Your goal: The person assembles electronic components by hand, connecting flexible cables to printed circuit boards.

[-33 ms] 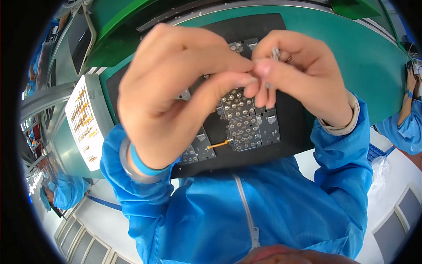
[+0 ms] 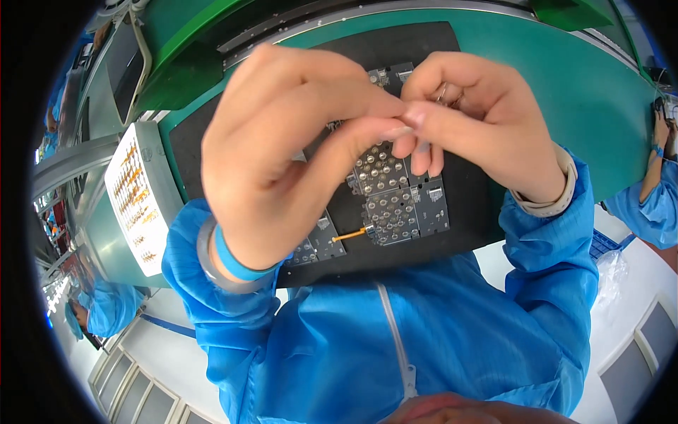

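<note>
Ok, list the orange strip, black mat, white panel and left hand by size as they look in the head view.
Black mat, by overall outline, though partly covered
Left hand, enlarged by nearness to the camera
White panel
Orange strip

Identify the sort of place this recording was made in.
Probably an electronics assembly workshop: circuit boards lie on a black mat, a white tray to the left bears rows of small orange parts, and people in blue workwear are nearby.
</note>
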Demonstrator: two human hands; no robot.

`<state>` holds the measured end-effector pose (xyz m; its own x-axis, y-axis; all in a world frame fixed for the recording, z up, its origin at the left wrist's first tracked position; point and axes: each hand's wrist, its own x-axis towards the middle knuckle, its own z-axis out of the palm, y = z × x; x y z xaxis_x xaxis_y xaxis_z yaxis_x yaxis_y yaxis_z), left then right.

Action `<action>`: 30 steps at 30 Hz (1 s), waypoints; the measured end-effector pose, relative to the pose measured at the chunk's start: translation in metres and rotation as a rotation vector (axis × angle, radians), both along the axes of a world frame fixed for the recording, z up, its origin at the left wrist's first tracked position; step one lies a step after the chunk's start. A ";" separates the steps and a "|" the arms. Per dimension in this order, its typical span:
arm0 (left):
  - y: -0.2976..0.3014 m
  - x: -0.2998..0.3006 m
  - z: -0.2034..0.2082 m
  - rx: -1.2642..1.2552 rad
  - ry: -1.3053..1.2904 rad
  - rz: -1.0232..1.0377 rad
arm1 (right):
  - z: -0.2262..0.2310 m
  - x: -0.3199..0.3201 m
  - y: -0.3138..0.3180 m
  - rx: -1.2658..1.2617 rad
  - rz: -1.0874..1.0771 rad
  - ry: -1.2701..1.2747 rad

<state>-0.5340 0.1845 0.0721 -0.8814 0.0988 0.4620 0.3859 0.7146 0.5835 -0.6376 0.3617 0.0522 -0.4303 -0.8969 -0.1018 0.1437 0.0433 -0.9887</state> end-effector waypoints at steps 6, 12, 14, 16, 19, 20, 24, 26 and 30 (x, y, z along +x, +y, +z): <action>0.012 -0.012 -0.018 -0.091 0.060 -0.007 | -0.005 -0.017 0.013 0.151 0.076 -0.146; 0.013 -0.007 -0.018 0.001 -0.058 -0.040 | -0.024 -0.020 0.013 0.024 0.144 -0.326; 0.012 -0.006 -0.017 -0.007 -0.060 -0.032 | -0.028 -0.020 0.013 -0.037 0.196 -0.405; 0.011 -0.007 -0.019 -0.007 -0.072 -0.015 | -0.027 -0.022 0.015 -0.038 0.211 -0.436; 0.009 -0.007 -0.020 -0.047 -0.083 -0.007 | -0.024 -0.020 0.016 0.034 0.087 -0.302; 0.008 -0.007 -0.022 -0.046 -0.086 -0.009 | -0.026 -0.019 0.016 0.034 0.084 -0.305; 0.005 -0.005 -0.033 -0.186 -0.005 -0.006 | -0.037 -0.014 0.015 -0.055 -0.010 -0.074; 0.004 -0.005 -0.038 -0.222 0.038 -0.016 | -0.035 -0.015 0.016 -0.078 -0.010 -0.008; 0.003 -0.005 -0.043 -0.288 0.075 -0.041 | -0.025 -0.022 0.016 0.033 0.121 0.142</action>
